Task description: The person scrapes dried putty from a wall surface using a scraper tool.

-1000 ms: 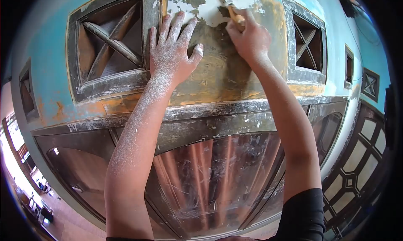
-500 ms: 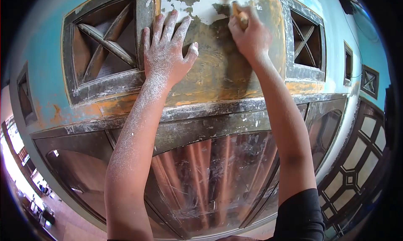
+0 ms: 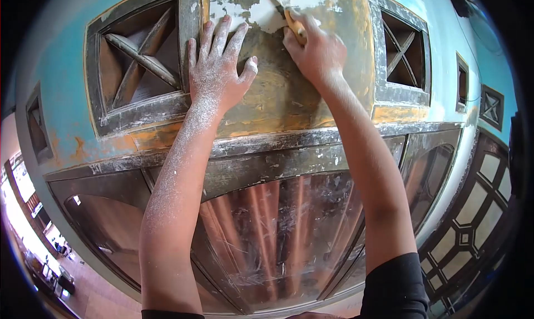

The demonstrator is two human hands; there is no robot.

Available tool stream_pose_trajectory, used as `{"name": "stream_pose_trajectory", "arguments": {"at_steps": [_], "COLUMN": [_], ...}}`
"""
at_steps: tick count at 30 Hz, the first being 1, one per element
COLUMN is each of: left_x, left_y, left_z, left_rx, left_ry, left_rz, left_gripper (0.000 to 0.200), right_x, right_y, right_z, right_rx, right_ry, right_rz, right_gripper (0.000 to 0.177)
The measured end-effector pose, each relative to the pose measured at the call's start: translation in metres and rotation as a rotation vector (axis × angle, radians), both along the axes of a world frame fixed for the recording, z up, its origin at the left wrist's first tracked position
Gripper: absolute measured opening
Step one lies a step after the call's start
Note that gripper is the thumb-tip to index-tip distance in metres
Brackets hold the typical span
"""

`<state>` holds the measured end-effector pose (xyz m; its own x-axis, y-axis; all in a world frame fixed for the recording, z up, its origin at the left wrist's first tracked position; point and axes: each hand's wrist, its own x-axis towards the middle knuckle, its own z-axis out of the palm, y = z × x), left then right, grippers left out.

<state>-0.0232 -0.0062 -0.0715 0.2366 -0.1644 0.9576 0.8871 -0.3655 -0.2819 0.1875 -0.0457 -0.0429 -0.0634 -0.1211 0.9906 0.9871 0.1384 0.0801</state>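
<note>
- Scraper (image 3: 292, 23) with a wooden handle sits high on the wall (image 3: 278, 96), between two framed vents, its blade laid against the edge of the white paint (image 3: 227, 2) at the top of the view.
- Right hand (image 3: 317, 55) is closed around the scraper's handle, knuckles toward the camera, with the arm reaching up from a black sleeve (image 3: 397, 285).
- Left hand (image 3: 214, 74) lies open and flat on the wall just left of the scraper, fingers spread upward, not holding anything. White dust coats it and the forearm.
- Under both hands the wall is scraped to a grey and orange surface.
- Left vent (image 3: 139, 57) has crossed slats and touches the left hand's little-finger side. Right vent (image 3: 403, 52) stands near the right hand.
- Below runs a grey ledge (image 3: 267, 152), then a scratched glass pane (image 3: 283, 235).
</note>
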Motion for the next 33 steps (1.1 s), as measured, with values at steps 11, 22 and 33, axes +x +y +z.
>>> {"name": "stream_pose_trajectory", "arguments": {"at_steps": [11, 22, 33], "left_x": [0.002, -0.002, 0.002], "left_y": [0.0, -0.007, -0.011], "left_z": [-0.005, -0.02, -0.062], "left_rx": [-0.026, -0.128, -0.152], "left_ry": [-0.002, 0.084, 0.111], "left_rz": [0.075, 0.108, 0.086], "left_gripper": [0.068, 0.07, 0.074], "right_x": [0.037, 0.079, 0.073], "right_y": [-0.017, -0.029, -0.023], "right_z": [-0.052, -0.084, -0.105], "right_rx": [-0.202, -0.262, -0.217], "right_ry": [0.094, 0.044, 0.102], "right_rz": [0.079, 0.045, 0.077], "right_gripper": [0.042, 0.04, 0.039]}}
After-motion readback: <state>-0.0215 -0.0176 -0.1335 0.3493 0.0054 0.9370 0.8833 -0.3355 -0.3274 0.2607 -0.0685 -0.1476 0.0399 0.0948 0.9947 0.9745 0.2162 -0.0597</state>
